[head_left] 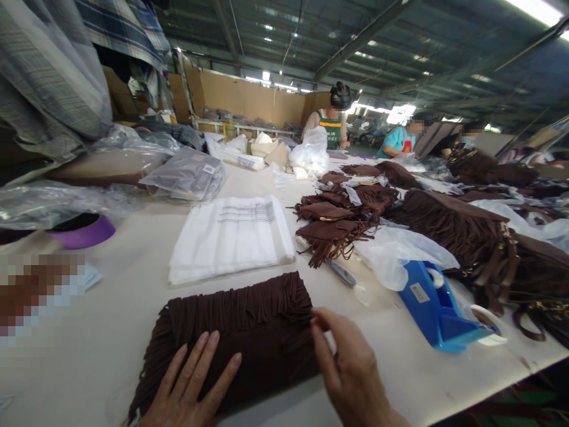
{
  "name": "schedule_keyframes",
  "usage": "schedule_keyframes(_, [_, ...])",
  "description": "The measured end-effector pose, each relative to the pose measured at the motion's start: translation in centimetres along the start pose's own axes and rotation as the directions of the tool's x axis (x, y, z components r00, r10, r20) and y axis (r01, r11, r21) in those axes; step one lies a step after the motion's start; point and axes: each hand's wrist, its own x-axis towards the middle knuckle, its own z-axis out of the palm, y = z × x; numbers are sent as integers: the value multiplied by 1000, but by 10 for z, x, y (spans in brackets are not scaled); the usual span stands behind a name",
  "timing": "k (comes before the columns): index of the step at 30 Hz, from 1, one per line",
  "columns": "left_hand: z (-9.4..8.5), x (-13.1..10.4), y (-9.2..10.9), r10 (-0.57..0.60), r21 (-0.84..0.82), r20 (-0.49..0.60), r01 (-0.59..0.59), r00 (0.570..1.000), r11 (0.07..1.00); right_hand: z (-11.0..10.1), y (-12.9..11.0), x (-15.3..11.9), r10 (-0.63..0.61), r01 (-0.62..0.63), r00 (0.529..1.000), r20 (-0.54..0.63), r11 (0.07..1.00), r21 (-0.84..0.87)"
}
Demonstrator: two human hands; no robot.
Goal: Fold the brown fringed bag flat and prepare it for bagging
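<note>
A dark brown fringed bag (262, 347) lies flat on the table in front of me, its strands folded along the far edge and hanging off the left end. My left hand (191, 379) rests on the bag with its fingers spread. At the bag's right end, my right hand (349, 362) grips the edge between thumb and fingers. A small white piece shows by the right palm; what it is I cannot make out. Just beyond the bag sits a stack of clear white plastic bags (231, 237) with printed lines.
To the right stand a blue tape dispenser (438, 308) and a grey-handled tool (341, 274). Small fringed pouches (331, 231) and larger fringed bags (453, 225) are heaped beyond. Plastic-wrapped goods (186, 172) lie at the back left. Several people work across the table (413, 379).
</note>
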Motion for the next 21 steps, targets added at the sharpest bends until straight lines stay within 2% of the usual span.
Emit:
schedule_keyframes(1, [1, 0, 1, -11, -12, -4, 11, 1000, 1000, -3, 13, 0, 192, -192, 981, -1, 980, 45])
schedule_keyframes(2, [2, -1, 1, -19, -20, -19, 19, 1000, 1000, -2, 26, -2, 355, -356, 935, 28, 930, 90])
schedule_keyframes(3, [3, -1, 1, -14, -21, -24, 13, 1000, 1000, 3, 37, -5, 474, -482, 876, 87, 867, 128])
schedule_keyframes(4, [3, -1, 0, -6, -20, -23, 6, 1000, 1000, 9, 46, -7, 542, -561, 827, 149, 813, 155])
schedule_keyframes(5, [4, -1, 0, -1, -16, -23, 0, 1000, 1000, 17, 52, -9, 574, -603, 797, 190, 778, 176])
schedule_keyframes(6, [4, -1, 0, 6, -9, -24, -6, 1000, 1000, 24, 57, -10, 583, -617, 786, 206, 763, 191])
schedule_keyframes(9, [4, 0, 2, -5, -8, -59, 5, 998, 1000, 38, 59, -8, 565, -601, 799, 204, 764, 236])
schedule_keyframes(12, [5, 2, 5, -38, -43, -97, 34, 995, 999, 41, 55, -8, 530, -571, 821, 214, 769, 288])
schedule_keyframes(13, [5, 2, 6, -41, -49, -103, 36, 994, 998, 41, 53, -10, 505, -540, 841, 193, 790, 289])
schedule_keyframes(15, [6, 2, 5, -40, -37, -104, 36, 994, 999, 42, 50, -14, 376, -388, 922, 97, 891, 237])
schedule_keyframes(17, [6, 1, 2, -16, 3, -89, 17, 996, 1000, 43, 46, -17, 111, -110, 994, 0, 988, 107])
schedule_keyframes(18, [5, 1, 1, 7, 34, -73, -4, 997, 999, 44, 43, -17, -40, 41, 999, -10, 999, 30])
schedule_keyframes(19, [4, 1, 0, 31, 68, -67, -27, 997, 997, 44, 40, -16, -176, 176, 984, 10, 984, -38])
schedule_keyframes(21, [-1, 3, 0, 72, 140, -41, -65, 997, 988, 45, 33, -14, -367, 378, 924, 108, 917, -123])
